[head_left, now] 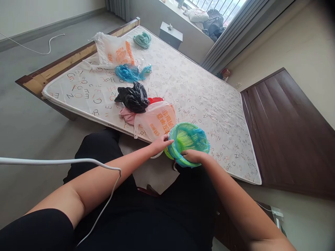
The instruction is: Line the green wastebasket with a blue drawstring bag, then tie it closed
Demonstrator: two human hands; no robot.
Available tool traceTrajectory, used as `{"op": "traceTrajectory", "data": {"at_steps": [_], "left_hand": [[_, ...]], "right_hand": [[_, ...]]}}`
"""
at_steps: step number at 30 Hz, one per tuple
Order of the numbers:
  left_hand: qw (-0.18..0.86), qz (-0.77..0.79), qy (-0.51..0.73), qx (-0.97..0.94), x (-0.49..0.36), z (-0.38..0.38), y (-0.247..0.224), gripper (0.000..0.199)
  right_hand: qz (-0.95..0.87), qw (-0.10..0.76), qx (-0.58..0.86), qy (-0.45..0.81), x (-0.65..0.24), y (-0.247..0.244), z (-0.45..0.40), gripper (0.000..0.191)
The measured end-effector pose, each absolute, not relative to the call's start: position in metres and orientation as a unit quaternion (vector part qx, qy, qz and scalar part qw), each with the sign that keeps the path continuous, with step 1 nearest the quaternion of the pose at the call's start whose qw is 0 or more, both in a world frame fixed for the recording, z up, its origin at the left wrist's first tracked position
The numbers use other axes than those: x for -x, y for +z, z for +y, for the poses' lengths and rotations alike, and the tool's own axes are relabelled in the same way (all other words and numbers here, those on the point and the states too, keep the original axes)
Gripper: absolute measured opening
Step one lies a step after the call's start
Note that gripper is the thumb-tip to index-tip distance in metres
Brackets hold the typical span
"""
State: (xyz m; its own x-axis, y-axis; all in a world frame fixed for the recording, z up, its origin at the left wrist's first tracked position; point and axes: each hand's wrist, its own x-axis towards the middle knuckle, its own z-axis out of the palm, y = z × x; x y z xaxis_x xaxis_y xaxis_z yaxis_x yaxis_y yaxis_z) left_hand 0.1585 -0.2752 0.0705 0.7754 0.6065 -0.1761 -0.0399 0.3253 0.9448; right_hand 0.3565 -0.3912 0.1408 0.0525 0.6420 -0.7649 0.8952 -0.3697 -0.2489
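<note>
A green slatted plastic basket [187, 137], tilted so its mouth faces me, is lined with a thin blue plastic bag [201, 139] folded over its rim. My left hand [162, 143] is closed on the basket's left rim, thumb and fingers pinching bag and edge together. Over the near rim reaches my right hand [192, 156], its curled fingers inside against the bag; the fingertips are partly hidden. Just beyond the basket, on the mattress [217, 115], lies a white plastic bag with orange print [157, 120].
Farther along the mattress lie a black plastic bag [133, 97], a pink cloth-like item [127, 115], a crumpled blue bag [129, 72], a clear printed bag [113, 50] and a coiled teal item [142, 40]. A white cable [65, 161] crosses before my left arm. The headboard [293, 136] stands right.
</note>
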Motion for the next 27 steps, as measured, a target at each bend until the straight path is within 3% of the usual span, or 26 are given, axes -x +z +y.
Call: {"op": "traceTrajectory", "data": {"at_steps": [3,8,10,14,20,27], "left_hand": [[0.761,0.270,0.207,-0.552,-0.159,-0.276,0.068,0.039],[0.765,0.272,0.204,-0.547,-0.161,-0.274,0.066,0.039],[0.767,0.275,0.203,-0.542,-0.162,-0.274,0.064,0.039],[0.762,0.287,0.201,-0.545,-0.164,-0.274,0.059,0.039],[0.791,0.255,0.206,-0.517,-0.164,-0.275,0.058,0.043],[0.798,0.246,0.194,-0.514,-0.161,-0.274,0.067,0.042]], "right_hand": [[0.511,0.094,-0.724,-0.454,-0.369,0.146,-0.380,0.034],[0.406,-0.125,-0.745,-0.513,-0.398,0.155,-0.353,0.044],[0.399,-0.091,-0.807,-0.426,-0.406,0.154,-0.343,0.049],[0.445,0.086,-0.829,-0.327,-0.395,0.147,-0.331,0.049],[0.482,0.128,-0.763,-0.411,-0.368,0.139,-0.338,0.032],[0.471,0.165,-0.810,-0.308,-0.377,0.138,-0.365,0.037]]}}
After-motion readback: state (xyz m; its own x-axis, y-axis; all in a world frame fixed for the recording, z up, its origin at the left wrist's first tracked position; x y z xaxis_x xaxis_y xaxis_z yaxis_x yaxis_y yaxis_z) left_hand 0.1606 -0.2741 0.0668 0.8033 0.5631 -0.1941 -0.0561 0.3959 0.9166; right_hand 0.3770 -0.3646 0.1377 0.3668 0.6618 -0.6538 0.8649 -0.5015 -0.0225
